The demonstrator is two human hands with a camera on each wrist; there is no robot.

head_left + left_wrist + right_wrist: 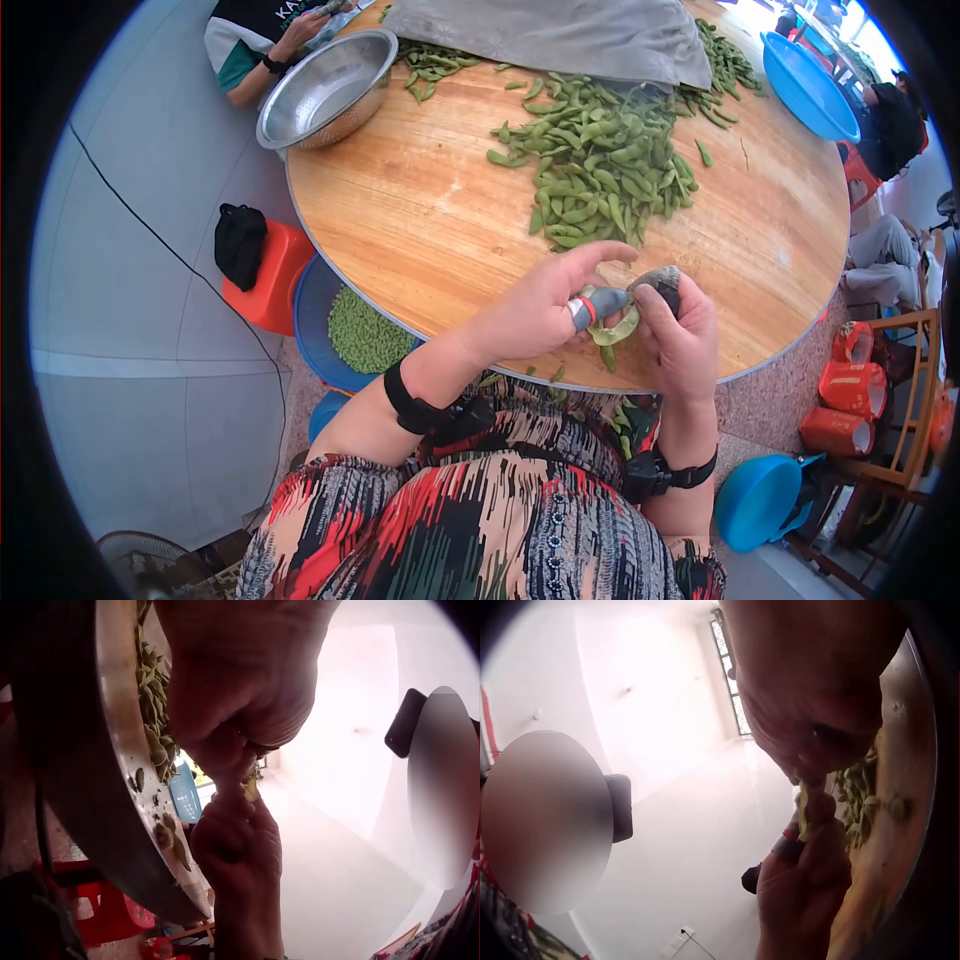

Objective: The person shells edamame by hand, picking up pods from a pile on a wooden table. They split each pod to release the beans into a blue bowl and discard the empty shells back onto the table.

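Note:
My left hand (540, 305) and right hand (682, 340) meet close over the near edge of the wooden table. Between their fingertips they pinch a pale green edamame pod (614, 331), which appears split; the fingers partly hide it. A grey cover with a red band wraps a digit of the left hand, and a dark grey cover sits on a finger of the right. The pod (250, 788) shows as a small yellow-green piece in the left wrist view. From the right wrist, the pod (804, 813) hangs between both hands' fingertips.
A heap of edamame pods (605, 165) spreads beyond my hands, partly under a grey cloth (560, 40). A metal bowl (325, 90) stands at the table's left edge, a blue basin (810, 85) at the right. Shelled beans (365, 335) fill a blue tub beside a red stool (270, 280).

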